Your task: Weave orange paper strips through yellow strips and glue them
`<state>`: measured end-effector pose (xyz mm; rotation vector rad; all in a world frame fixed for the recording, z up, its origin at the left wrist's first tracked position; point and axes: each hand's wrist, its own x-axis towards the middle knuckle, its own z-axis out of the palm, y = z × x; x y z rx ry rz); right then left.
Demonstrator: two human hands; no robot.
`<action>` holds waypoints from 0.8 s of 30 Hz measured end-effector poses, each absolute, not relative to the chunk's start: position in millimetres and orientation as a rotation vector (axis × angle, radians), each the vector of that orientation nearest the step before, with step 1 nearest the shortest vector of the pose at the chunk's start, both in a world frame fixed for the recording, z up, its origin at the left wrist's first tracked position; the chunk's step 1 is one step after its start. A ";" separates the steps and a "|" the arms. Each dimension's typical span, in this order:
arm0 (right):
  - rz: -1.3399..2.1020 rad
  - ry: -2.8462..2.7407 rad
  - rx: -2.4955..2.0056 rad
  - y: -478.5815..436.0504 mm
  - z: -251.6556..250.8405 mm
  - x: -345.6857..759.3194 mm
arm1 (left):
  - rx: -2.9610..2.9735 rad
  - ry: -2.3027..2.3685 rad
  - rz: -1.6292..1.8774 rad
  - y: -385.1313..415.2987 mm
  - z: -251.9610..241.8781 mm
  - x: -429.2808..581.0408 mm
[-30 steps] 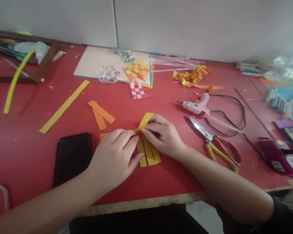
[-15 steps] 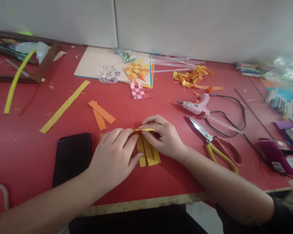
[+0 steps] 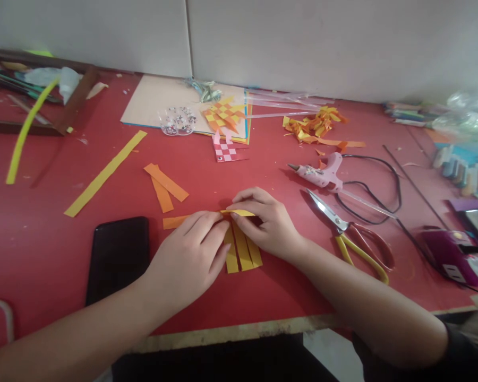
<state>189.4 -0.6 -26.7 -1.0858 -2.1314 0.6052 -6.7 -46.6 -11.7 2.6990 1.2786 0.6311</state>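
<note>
Several yellow paper strips (image 3: pixel 244 252) fan out on the red table beneath my hands, their lower ends pointing toward me. My right hand (image 3: pixel 270 225) is closed, with thumb and fingers pinching a folded-up yellow strip (image 3: pixel 239 213) at the top. From the left, my left hand (image 3: pixel 195 246) has its fingers pressed together at the edge of the same strips. An orange paper strip (image 3: pixel 174 222) sticks out to the left from under its fingers; the rest of that strip is hidden. Farther up lie two loose orange strips (image 3: pixel 169 185), crossed over each other.
A black phone (image 3: pixel 117 257) lies left of my hands, a long yellow strip (image 3: pixel 105 174) beyond it. Scissors (image 3: pixel 344 228) and a pink glue gun (image 3: pixel 322 172) with its cord are at right. Woven paper fish (image 3: pixel 225 148), googly eyes (image 3: pixel 177 122) and paper scraps (image 3: pixel 316 124) lie behind.
My left hand has shifted slightly right and down, exposing more of the orange strip's left end. The right hand keeps its pinch in nearly the same place.
</note>
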 end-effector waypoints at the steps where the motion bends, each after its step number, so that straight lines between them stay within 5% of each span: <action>1: 0.604 -2.129 -1.087 -0.6 -26.5 189.4 | 2.704 1.279 0.626 -46.7 -12.6 -6.5; 24: 0.628 -2.105 -1.116 -0.2 -24.7 187.9 | 2.759 1.282 0.612 -47.3 -14.0 -2.8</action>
